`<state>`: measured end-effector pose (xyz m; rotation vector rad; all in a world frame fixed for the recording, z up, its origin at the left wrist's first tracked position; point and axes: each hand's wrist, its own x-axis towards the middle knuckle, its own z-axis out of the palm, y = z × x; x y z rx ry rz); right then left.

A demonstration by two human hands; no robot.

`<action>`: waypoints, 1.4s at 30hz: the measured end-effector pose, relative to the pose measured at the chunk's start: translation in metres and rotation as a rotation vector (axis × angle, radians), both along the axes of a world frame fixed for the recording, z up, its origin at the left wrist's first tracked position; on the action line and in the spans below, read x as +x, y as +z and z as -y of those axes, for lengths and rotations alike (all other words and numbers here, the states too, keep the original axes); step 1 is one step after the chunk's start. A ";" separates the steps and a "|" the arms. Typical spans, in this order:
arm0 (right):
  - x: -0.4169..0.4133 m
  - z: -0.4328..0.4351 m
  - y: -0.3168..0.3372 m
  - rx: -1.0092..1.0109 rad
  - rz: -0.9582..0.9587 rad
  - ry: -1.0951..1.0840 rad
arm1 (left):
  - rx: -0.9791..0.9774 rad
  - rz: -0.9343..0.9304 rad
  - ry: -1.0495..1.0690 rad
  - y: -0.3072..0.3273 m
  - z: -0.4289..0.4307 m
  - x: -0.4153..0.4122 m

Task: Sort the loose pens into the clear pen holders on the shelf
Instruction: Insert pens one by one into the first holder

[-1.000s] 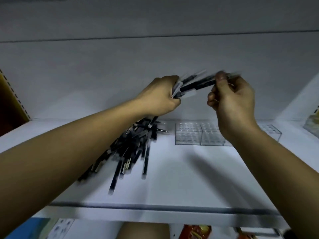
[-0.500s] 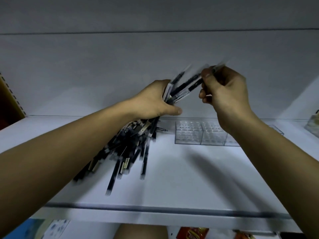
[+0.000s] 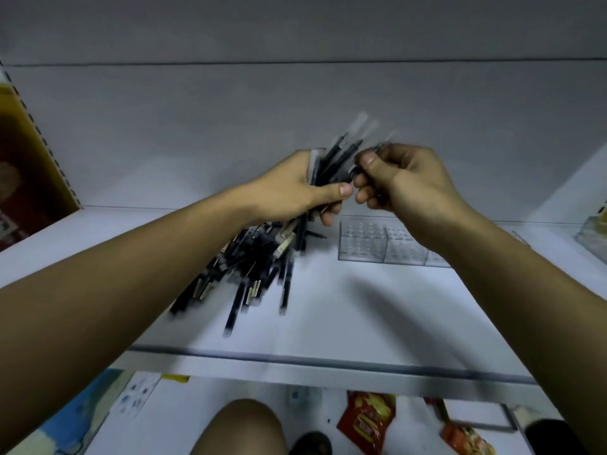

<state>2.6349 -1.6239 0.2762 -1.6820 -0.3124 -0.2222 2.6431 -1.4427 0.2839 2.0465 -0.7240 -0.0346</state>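
Shelving takes up most of the frame, and its white shelf (image 3: 377,316) carries all the task's things at a height where both raised arms can reach them. On it, centre-left, lies the heap of loose pens (image 3: 253,267), dark barrels fanned toward the lower left, probably dumped there as stock to draw from. The left hand (image 3: 289,192) is lifted above the heap's upper end, its fingers and thumb wrapped tight round a bundle of pens (image 3: 331,162) whose tips point up and to the right. Held this way, the bundle likely serves as a magazine, so that pens can be pulled out singly. The right hand (image 3: 407,182), just right of centre, meets it, its thumb and curled fingers pinching one pen (image 3: 354,169) at the bundle's edge, seemingly to draw it free. The clear pen holders (image 3: 364,247) stand in a row toward the back of the shelf, right of the heap and directly below the right hand, a short drop for each pen.

Counted: one shelf and two hands. Two holders are plainly visible, and part of a third shows behind the right wrist. None shows a pen in it. The heap holds dozens of pens, too blurred to number, as is the bundle.
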 end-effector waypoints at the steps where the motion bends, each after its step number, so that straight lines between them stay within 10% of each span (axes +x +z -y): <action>1: -0.003 -0.002 -0.001 -0.010 -0.017 0.016 | 0.000 -0.001 -0.021 0.001 0.000 -0.004; 17: -0.089 -0.030 -0.018 -0.390 0.489 -0.147 | -0.049 -0.010 0.174 -0.021 -0.009 -0.093; 28: -0.137 -0.053 -0.019 -0.403 0.329 -0.169 | -0.136 0.166 0.360 -0.018 -0.081 -0.155; 42: -0.170 -0.211 -0.181 -0.663 0.360 0.319 | -0.221 0.291 0.781 -0.144 -0.242 -0.266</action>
